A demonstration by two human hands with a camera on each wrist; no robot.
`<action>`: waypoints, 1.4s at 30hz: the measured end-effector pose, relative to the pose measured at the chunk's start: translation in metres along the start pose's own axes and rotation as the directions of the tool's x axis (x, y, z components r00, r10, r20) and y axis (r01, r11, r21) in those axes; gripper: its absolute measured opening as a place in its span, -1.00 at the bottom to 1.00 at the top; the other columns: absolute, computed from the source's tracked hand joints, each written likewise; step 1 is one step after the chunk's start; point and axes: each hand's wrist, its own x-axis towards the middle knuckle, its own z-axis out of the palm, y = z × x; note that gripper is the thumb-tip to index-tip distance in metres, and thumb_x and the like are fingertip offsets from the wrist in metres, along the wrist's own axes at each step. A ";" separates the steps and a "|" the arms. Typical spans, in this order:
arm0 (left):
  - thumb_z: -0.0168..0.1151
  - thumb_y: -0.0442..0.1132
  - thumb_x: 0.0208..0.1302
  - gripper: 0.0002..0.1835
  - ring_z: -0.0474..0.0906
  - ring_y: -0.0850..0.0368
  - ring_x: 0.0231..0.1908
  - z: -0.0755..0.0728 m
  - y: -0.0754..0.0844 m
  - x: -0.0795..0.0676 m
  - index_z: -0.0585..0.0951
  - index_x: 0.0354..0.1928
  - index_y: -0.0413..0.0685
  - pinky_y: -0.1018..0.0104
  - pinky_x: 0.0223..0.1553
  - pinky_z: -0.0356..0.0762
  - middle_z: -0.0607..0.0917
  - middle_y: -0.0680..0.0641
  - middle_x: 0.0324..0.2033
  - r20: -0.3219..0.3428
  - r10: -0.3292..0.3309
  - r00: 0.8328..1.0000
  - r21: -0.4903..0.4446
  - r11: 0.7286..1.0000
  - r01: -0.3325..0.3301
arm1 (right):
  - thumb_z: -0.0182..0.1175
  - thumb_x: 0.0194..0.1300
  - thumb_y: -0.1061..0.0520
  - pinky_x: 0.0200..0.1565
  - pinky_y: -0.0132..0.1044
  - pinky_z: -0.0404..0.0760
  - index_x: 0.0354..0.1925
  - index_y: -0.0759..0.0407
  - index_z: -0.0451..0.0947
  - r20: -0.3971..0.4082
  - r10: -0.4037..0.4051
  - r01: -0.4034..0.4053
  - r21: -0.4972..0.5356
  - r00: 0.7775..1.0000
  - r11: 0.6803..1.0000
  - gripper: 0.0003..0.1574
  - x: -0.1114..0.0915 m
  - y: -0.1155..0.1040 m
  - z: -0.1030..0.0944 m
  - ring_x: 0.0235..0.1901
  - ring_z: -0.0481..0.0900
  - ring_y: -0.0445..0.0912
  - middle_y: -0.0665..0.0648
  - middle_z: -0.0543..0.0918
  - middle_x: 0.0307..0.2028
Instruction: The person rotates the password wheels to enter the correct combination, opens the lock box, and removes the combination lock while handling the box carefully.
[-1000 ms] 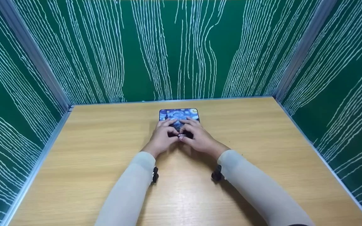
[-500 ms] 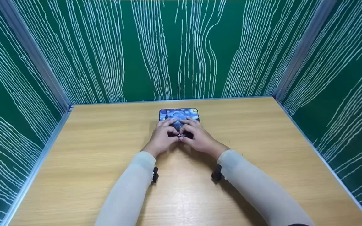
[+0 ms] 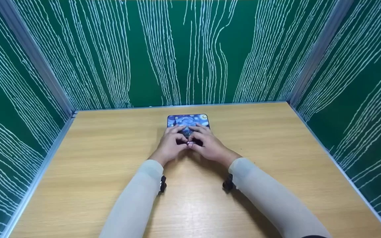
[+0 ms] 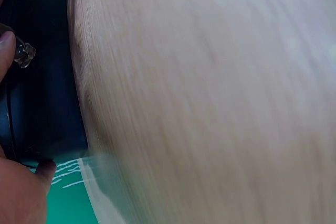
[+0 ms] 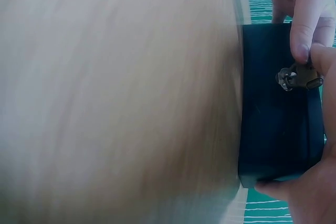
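Observation:
A dark box (image 5: 270, 129) stands on the table, its lid (image 3: 189, 119) printed with a blue and yellow swirling night-sky painting. On its near side sits a silver clasp (image 4: 25, 56), with a small metal padlock (image 5: 306, 77) hanging from it. My left hand (image 3: 170, 144) and right hand (image 3: 211, 145) flank the box, and the thumbs and index fingers of both pinch the padlock. Other fingers of each spread over the lid and along the box's ends. The left thumb (image 5: 301, 45) lies right at the padlock's edge. Fingers partly hide the padlock.
The light wooden table (image 3: 111, 142) reaches up to green walls (image 3: 150, 82) with white wavy lines at the back and both sides. Grey posts (image 3: 319, 53) stand at the back corners. A dark wrist device (image 3: 228, 183) shows under each sleeve.
The box and both arms stay in place. At the padlock the right thumb shifts slightly, and a little less of the metal shows now than half a second ago.

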 end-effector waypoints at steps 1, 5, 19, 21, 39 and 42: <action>0.61 -0.24 0.41 -0.93 0.13 -0.14 0.80 0.000 0.000 0.000 0.91 -0.13 -0.03 -0.18 0.83 0.06 0.51 0.07 0.68 0.002 -0.006 1.000 0.000 1.000 0.006 | 0.34 0.67 -0.12 0.76 0.47 0.02 0.10 -0.07 0.69 0.000 0.000 0.000 -0.001 1.000 1.000 -0.77 0.000 0.000 0.000 0.85 0.01 0.25 0.05 0.37 0.76; 0.60 -0.24 0.43 -0.92 0.11 -0.10 0.81 0.000 0.000 0.000 0.91 -0.11 -0.02 -0.15 0.83 0.06 0.50 0.11 0.69 0.009 -0.030 0.999 0.003 1.000 0.030 | 0.37 0.64 -0.16 0.75 0.49 0.02 0.14 -0.08 0.66 0.000 0.003 -0.003 -0.004 1.000 1.000 -0.71 0.000 -0.001 -0.001 0.84 0.02 0.26 0.05 0.37 0.76; 0.63 -0.24 0.39 -0.93 0.16 -0.17 0.79 -0.001 0.001 -0.001 0.90 -0.17 -0.04 -0.19 0.82 0.08 0.55 0.03 0.66 -0.011 0.016 1.000 -0.003 1.000 -0.016 | 0.42 0.61 -0.06 0.75 0.49 0.07 0.06 -0.06 0.68 -0.030 -0.046 0.046 -0.002 0.998 0.999 -0.80 0.001 0.001 0.001 0.81 0.08 0.33 0.16 0.42 0.72; 0.62 -0.25 0.39 -0.94 0.16 -0.17 0.79 -0.001 0.001 0.000 0.90 -0.17 -0.05 -0.18 0.82 0.08 0.55 0.03 0.66 -0.010 0.011 1.000 -0.002 1.000 -0.011 | 0.41 0.61 -0.07 0.75 0.48 0.06 0.06 -0.06 0.68 -0.028 -0.039 0.039 -0.002 0.999 0.999 -0.80 0.001 0.001 0.001 0.82 0.07 0.31 0.15 0.42 0.72; 0.58 -0.29 0.41 -0.95 0.14 -0.16 0.80 -0.001 0.001 0.000 0.90 -0.15 -0.07 -0.21 0.82 0.09 0.52 0.05 0.67 -0.003 -0.006 1.000 -0.010 1.000 0.006 | 0.40 0.62 -0.15 0.75 0.49 0.04 0.12 -0.07 0.66 -0.017 -0.014 0.014 0.003 1.000 1.000 -0.70 0.002 0.003 0.002 0.83 0.04 0.26 0.10 0.40 0.74; 0.58 -0.28 0.42 -0.95 0.13 -0.17 0.80 0.000 0.001 0.000 0.91 -0.15 -0.05 -0.21 0.82 0.09 0.52 0.04 0.68 0.004 -0.009 1.000 -0.014 1.000 0.009 | 0.41 0.62 -0.12 0.74 0.50 0.06 0.10 -0.05 0.66 -0.022 -0.024 0.024 0.008 0.999 1.000 -0.74 0.002 0.004 0.003 0.82 0.06 0.29 0.11 0.41 0.73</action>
